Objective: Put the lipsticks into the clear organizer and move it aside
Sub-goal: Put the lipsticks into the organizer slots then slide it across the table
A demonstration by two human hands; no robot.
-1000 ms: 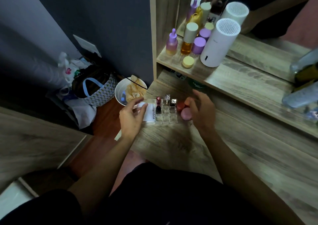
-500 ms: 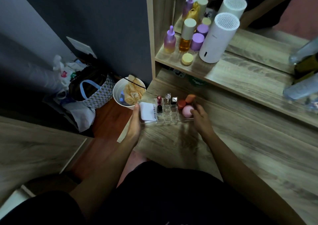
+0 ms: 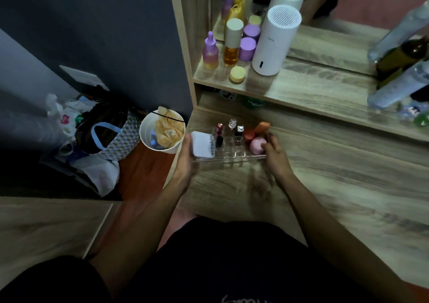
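Observation:
The clear organizer (image 3: 232, 155) sits near the left end of the wooden desk (image 3: 336, 186). Upright in its slots are a dark red lipstick (image 3: 219, 133), a clear-capped tube (image 3: 232, 126) and a black-and-silver lipstick (image 3: 239, 133). A white compact (image 3: 202, 148) lies in its left part; orange and pink sponges (image 3: 256, 143) fill its right part. My left hand (image 3: 185, 161) grips the organizer's left end. My right hand (image 3: 275, 156) grips its right end.
A shelf above the desk carries purple and amber bottles (image 3: 232, 42), a yellow jar (image 3: 237, 74) and a white cylinder device (image 3: 274, 40), with a mirror behind. More bottles (image 3: 399, 66) stand at the right. Left of the desk, a white bin (image 3: 160, 135) and bags (image 3: 102, 135) sit on the floor.
My hands went from hovering over the organizer to gripping its two ends. The organizer has shifted slightly toward me.

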